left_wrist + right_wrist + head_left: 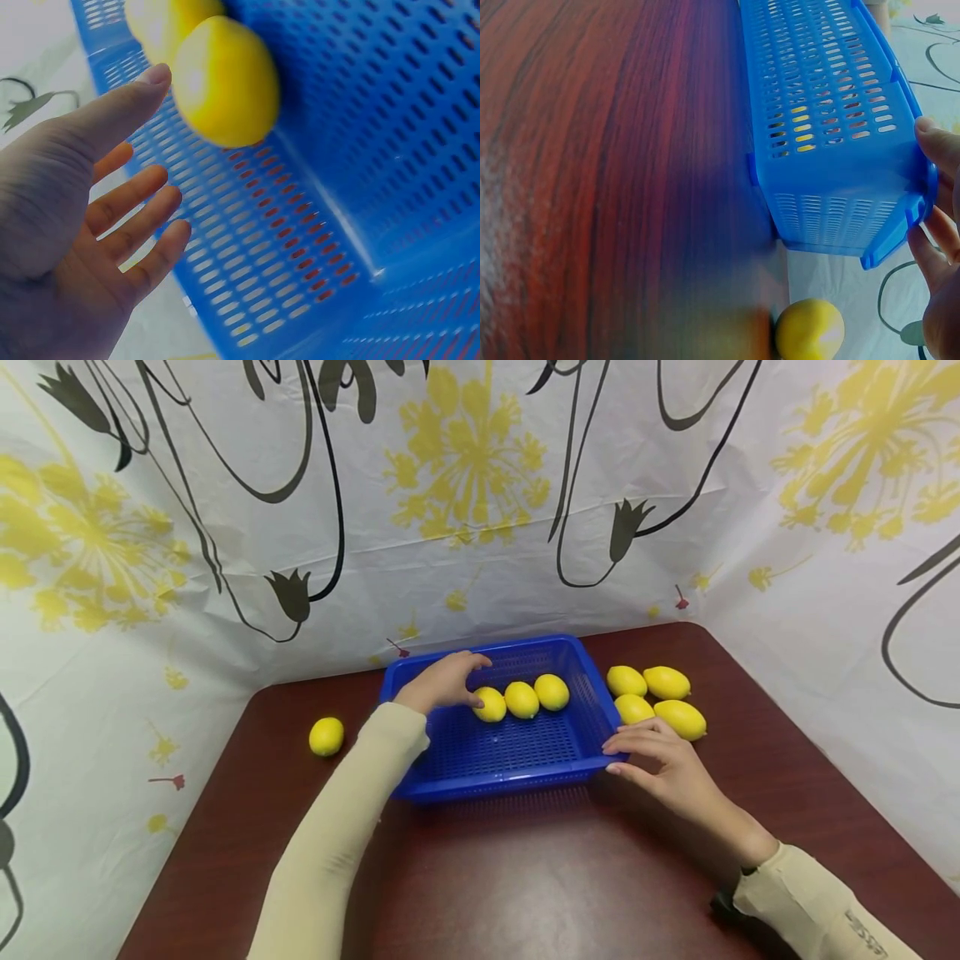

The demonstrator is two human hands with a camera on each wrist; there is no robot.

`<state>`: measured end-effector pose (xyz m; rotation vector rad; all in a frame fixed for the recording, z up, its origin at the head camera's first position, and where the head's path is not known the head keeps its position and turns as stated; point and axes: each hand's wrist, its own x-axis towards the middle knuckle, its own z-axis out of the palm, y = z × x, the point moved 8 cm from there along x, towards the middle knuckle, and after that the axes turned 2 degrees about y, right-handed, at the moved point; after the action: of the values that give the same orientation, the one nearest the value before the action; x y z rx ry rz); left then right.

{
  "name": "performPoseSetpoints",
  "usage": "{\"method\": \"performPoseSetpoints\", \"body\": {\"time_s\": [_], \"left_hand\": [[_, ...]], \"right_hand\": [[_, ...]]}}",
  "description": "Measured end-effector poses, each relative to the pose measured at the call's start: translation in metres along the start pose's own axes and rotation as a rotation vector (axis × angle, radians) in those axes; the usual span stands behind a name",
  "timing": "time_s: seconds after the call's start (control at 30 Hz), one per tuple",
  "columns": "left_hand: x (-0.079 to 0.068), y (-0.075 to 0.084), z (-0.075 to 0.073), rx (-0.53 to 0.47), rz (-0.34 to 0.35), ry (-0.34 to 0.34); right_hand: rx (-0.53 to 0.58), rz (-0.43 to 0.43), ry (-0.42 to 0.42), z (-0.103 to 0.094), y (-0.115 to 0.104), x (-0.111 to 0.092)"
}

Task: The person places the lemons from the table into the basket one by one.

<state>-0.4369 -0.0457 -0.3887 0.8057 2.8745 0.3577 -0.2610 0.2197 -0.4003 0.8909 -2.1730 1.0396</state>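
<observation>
Three yellow lemons sit in a row inside a blue plastic basket (495,777) with slotted walls. My left hand (444,681) reaches over the basket's left side, its fingers spread and holding nothing. Its thumb tip overlaps the edge of the leftmost lemon (491,705) in the head view. From the left wrist, the relaxed fingers (154,247) hang apart from the near lemon (227,82). My right hand (667,770) grips the basket's front right corner, thumb and fingers on either side of the rim (928,180).
Right of the basket, several lemons (667,683) lie grouped on the dark red wooden table (495,877). A single lemon (326,737) rests on the left side. A patterned white sheet (480,585) hangs behind and along both sides of the table.
</observation>
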Motion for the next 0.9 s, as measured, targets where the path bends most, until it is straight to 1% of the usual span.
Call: {"method": "performPoseSetpoints", "body": {"time_s": [0.2,0.27,0.37,0.53,0.63,0.67,0.9], "left_hand": [[-0.004,0.001,-0.026,-0.041,0.037,0.063],[-0.005,0.002,-0.035,-0.048,0.053,0.084],[-0.009,0.003,-0.044,-0.054,0.057,0.097],[-0.014,-0.001,-0.048,-0.078,0.041,0.086],[-0.019,-0.003,-0.051,-0.084,0.038,0.091],[-0.020,-0.004,-0.052,-0.081,0.037,0.095],[-0.034,-0.016,-0.067,-0.079,-0.011,0.115]], "right_hand": [[-0.010,0.011,-0.006,0.000,0.000,0.000],[-0.007,0.039,-0.014,0.000,0.001,0.000],[0.000,0.071,-0.026,0.000,0.003,0.000],[0.004,0.049,-0.021,0.001,0.000,0.000],[0.000,0.043,-0.017,0.002,0.000,0.000],[0.002,0.048,-0.018,0.002,0.000,0.000],[-0.003,0.004,0.001,0.000,-0.002,0.001]]}}
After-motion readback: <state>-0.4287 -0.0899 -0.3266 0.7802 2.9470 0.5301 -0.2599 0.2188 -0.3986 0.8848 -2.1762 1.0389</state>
